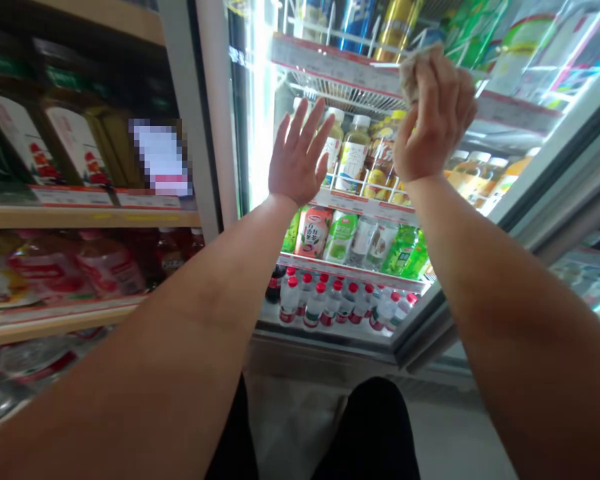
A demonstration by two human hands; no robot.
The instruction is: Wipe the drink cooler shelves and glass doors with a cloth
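Note:
My right hand is closed around a crumpled greyish cloth, raised in front of the upper shelf strip of a lit drinks fridge. The cloth is up against or just before that strip; I cannot tell whether it touches. With fingers spread, my left hand holds nothing and hovers before the middle shelf. Near it stands a tea bottle with a white label, behind a white wire rail. Beside that are brown-labelled bottles, partly hidden by my right hand.
Cartons line the shelf below, and red-capped water bottles stand at the fridge bottom. An opened fridge door slants along the right. Wooden shelves with large bottles are on the left. My knees are below.

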